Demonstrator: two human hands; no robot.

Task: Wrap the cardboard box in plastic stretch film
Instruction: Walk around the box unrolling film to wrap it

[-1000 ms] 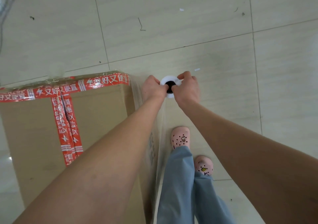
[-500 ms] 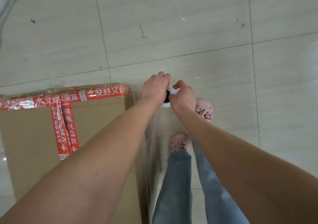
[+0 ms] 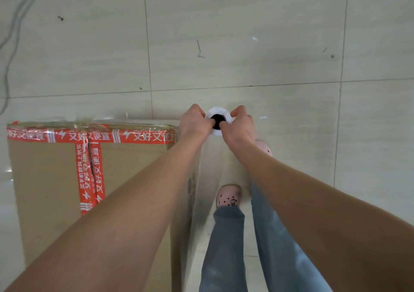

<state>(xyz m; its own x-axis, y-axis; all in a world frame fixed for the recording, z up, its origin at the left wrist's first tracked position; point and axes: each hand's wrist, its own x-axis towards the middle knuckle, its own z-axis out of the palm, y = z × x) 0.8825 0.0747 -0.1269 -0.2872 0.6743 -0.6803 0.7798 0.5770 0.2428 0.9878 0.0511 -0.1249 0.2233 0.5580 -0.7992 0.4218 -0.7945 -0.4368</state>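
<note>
Head cam looks straight down at both hands clamped on the top end of a stretch film roll [image 3: 218, 121], left hand [image 3: 194, 124] on one side and right hand [image 3: 239, 127] on the other, fingers curled over the white rim around its dark core. Clear film [image 3: 210, 179] hangs down from the roll alongside the right face of the cardboard box [image 3: 56, 179], which sits on the tiled floor [image 3: 268, 45] at lower left with red printed tape [image 3: 89, 136] across its top. Pink clogs [image 3: 229, 196] and blue jeans [image 3: 226, 247] show just right of the box, below the roll.
</note>
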